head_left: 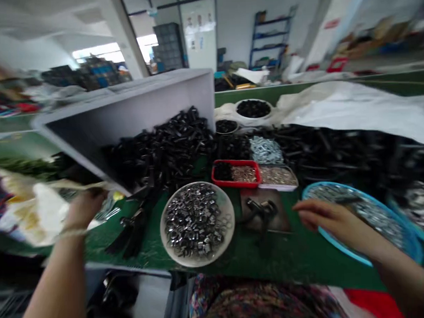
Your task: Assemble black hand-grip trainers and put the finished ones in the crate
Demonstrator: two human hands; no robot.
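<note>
Green worktop (292,256), crowded with small hardware, seen from the head of a seated person whose two bare hands are spread well apart. The left hand (82,209) is at the far left edge, its fingers curled against the rim of a crumpled plastic bag (43,213); motion blur hides whether they actually grip it. The right hand (327,217) is open and empty, palm down, with its fingers stretched flat and pointing left over the near-left rim of a blue tray (347,251) filled with small silvery metal pieces (370,213).

Just beyond the right fingertips stands a dark metal fixture (262,208), apart from the hand. Between the two hands, closer to the middle, a round white bowl (228,209) is heaped with shiny nuts (195,220). Dark tools (131,231) lie on the worktop between that bowl and the left hand.

Behind the bowl sit a red tray (235,163) and, touching its right side, a pale tray (279,188), both holding tiny parts. A grey box (127,115), tipped on its side, spills a pile of black parts (166,146) toward the bowl.
</note>
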